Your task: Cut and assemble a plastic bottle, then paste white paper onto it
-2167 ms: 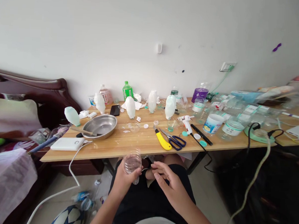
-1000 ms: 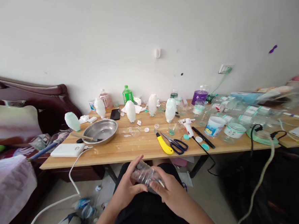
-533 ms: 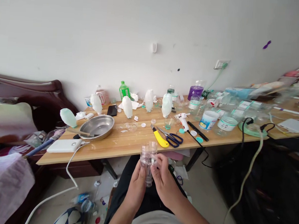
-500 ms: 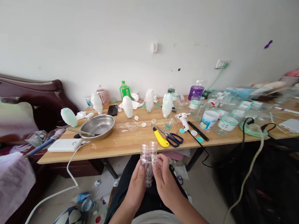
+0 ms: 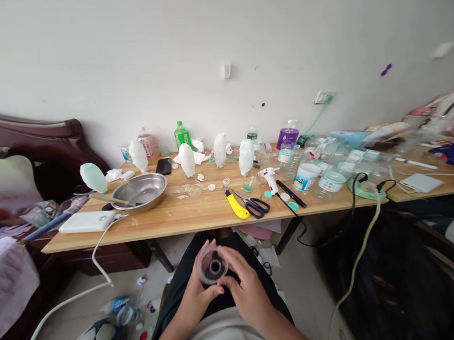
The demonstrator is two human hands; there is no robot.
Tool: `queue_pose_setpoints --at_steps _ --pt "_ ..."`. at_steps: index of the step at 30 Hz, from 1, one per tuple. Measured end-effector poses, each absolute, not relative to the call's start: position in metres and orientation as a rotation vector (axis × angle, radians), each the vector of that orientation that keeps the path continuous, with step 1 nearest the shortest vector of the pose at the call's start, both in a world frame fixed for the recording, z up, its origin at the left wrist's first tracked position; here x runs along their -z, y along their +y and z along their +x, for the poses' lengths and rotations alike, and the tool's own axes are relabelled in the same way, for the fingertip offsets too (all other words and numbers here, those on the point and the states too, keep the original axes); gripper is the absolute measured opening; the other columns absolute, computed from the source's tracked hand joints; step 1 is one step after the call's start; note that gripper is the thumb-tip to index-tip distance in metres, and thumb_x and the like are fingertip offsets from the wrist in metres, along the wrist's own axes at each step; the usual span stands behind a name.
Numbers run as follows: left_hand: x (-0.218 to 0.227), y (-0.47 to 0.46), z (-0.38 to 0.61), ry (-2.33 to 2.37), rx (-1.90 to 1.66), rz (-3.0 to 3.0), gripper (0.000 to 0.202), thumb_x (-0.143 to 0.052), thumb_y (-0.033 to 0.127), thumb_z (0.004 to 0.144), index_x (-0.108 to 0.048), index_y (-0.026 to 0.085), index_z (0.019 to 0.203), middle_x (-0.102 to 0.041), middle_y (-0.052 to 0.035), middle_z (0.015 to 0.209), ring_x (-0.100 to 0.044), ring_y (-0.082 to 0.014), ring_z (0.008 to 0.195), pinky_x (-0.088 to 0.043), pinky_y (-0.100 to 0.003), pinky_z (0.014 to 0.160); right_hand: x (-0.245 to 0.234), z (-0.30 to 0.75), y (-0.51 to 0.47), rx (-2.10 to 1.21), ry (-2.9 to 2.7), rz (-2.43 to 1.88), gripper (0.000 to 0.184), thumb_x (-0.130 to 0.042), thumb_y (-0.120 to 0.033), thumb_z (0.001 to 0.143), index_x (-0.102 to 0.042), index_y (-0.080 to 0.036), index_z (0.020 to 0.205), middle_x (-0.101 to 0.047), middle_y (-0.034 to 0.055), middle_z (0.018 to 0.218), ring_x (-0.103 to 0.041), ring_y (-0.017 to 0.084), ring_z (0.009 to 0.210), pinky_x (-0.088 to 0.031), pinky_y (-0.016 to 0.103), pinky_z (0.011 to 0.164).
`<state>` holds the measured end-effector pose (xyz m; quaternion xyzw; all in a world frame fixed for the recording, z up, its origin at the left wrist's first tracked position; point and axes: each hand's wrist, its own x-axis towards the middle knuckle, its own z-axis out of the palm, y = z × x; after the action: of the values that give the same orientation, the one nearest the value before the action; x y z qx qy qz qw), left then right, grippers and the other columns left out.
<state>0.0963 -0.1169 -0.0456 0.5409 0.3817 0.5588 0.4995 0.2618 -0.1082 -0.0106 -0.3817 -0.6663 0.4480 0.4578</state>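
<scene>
1. White wall (image 5: 161,48) backs a wood-topped table (image 5: 193,216); we face it from its long front edge.
2. Clear plastic piece (image 5: 209,263): found above the dark-clothed lap (image 5: 185,254), short of the table edge. Its wide round mouth is turned up toward us, in our judgement to give a straight look down inside, where a narrower ring shows.
3. Left hand (image 5: 197,293): grasping the piece's left side, fingers curled round it, thumb on the near side.
4. Right hand (image 5: 242,274): grasping the opposite side. We attribute the two-handed hold to smooth, thin walls; some fingertips are hidden.
5. Yellow-handled knife (image 5: 237,205) and scissors (image 5: 256,207) lie side by side, handles toward us, presumably for easy reach.
6. Glue gun (image 5: 269,182) rests farther back, its cord running off the front edge.
7. Four whitish shapes (image 5: 219,150) stand well apart, probably to avoid contact.
8. Metal basin (image 5: 149,188) supports a wooden-handled tool (image 5: 110,199) across its rim, seemingly keeping the handle outside.
</scene>
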Motion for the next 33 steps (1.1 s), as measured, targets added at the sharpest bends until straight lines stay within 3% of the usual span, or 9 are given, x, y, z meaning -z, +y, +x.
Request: queue_pose_setpoints --at_steps 4,9,12,15,18,22,25,28,33 --pt "0.068 -0.134 0.086 1.012 -1.212 1.341 0.091 -0.089 0.047 0.059 -0.051 0.026 0.139 -0.059 -0.0162 0.139 -0.053 -0.0392 0.129 -0.039 -0.055 0.111 0.039 0.262 -0.125 -1.337 -1.573 -0.873 0.038 -0.059 -0.029 0.093 -0.064 -0.031 0.131 -0.066 0.0065 0.131 -0.065 0.025 0.116 -0.056 0.037 0.096" --pt "0.078 -0.134 0.088 0.984 -1.174 1.332 0.07 -0.087 0.049 0.06 -0.064 0.022 0.12 -0.069 -0.0144 0.117 -0.065 -0.0358 0.11 -0.051 -0.048 0.098 0.071 0.268 -0.118 -1.281 -1.477 -1.004 0.035 -0.045 -0.038 0.098 -0.078 -0.026 0.102 -0.078 0.0069 0.09 -0.075 0.024 0.077 -0.06 0.035 0.065" --pt "0.081 -0.125 0.089 1.088 -1.307 1.224 0.058 -0.086 0.053 0.057 -0.069 0.021 0.102 -0.072 -0.0117 0.103 -0.069 -0.0315 0.094 -0.055 -0.044 0.088 0.079 0.273 -0.109 -1.237 -1.629 -1.036 0.038 -0.039 -0.036 0.1 -0.076 -0.028 0.109 -0.078 0.0065 0.102 -0.075 0.024 0.092 -0.06 0.038 0.076" --pt "0.084 -0.119 0.086 1.095 -1.335 1.119 0.059 -0.083 0.058 0.06 -0.065 0.021 0.104 -0.072 -0.0091 0.094 -0.068 -0.0233 0.068 -0.056 -0.037 0.064 0.085 0.281 -0.092 -1.017 -2.003 -1.32 0.037 -0.041 -0.034 0.1 -0.066 -0.033 0.128 -0.06 0.0029 0.142 -0.044 0.025 0.142 -0.037 0.049 0.114" --pt "0.087 -0.117 0.083 1.079 -1.355 1.037 0.058 -0.074 0.064 0.069 -0.061 0.023 0.108 -0.071 -0.0047 0.084 -0.063 -0.0183 0.061 -0.052 -0.031 0.056 0.097 0.29 -0.059 -0.954 -2.17 -1.656 0.045 -0.055 -0.046 0.094 -0.059 -0.033 0.137 -0.033 0.0027 0.161 -0.012 0.037 0.152 -0.01 0.066 0.119" --pt "0.089 -0.117 0.084 1.046 -1.407 0.943 0.062 -0.071 0.07 0.068 -0.059 0.024 0.108 -0.07 -0.0039 0.093 -0.061 -0.0161 0.062 -0.048 -0.028 0.051 0.112 0.295 0.0 -1.069 -2.208 -1.724 0.044 -0.055 -0.048 0.096 -0.059 -0.027 0.134 -0.046 0.0086 0.153 -0.037 0.034 0.143 -0.03 0.061 0.114" --pt "0.09 -0.116 0.086 1.053 -1.409 0.919 0.055 -0.074 0.063 0.071 -0.062 0.02 0.104 -0.069 -0.0029 0.077 -0.058 -0.0142 0.053 -0.044 -0.026 0.047 0.114 0.289 0.032 -1.047 -2.232 -1.794 0.04 -0.058 -0.038 0.097 -0.056 -0.019 0.132 -0.055 0.0109 0.14 -0.056 0.027 0.124 -0.046 0.053 0.104" --pt "0.091 -0.114 0.088 1.077 -1.412 0.888 0.045 -0.074 0.052 0.075 -0.064 0.017 0.102 -0.068 -0.0023 0.067 -0.056 -0.0129 0.047 -0.042 -0.024 0.044 0.114 0.272 0.044 -1.011 -2.267 -1.874 0.037 -0.06 -0.036 0.096 -0.057 -0.019 0.129 -0.058 0.01 0.133 -0.061 0.025 0.114 -0.052 0.048 0.096" --pt "0.09 -0.111 0.089 1.065 -1.457 0.779 0.051 -0.075 0.05 0.075 -0.059 0.019 0.113 -0.073 -0.0068 0.092 -0.062 -0.0153 0.055 -0.045 -0.025 0.043 0.116 0.217 0.032 -1.009 -2.309 -1.874 0.035 -0.061 -0.034 0.095 -0.059 -0.019 0.126 -0.058 0.0103 0.133 -0.06 0.025 0.115 -0.052 0.048 0.097"
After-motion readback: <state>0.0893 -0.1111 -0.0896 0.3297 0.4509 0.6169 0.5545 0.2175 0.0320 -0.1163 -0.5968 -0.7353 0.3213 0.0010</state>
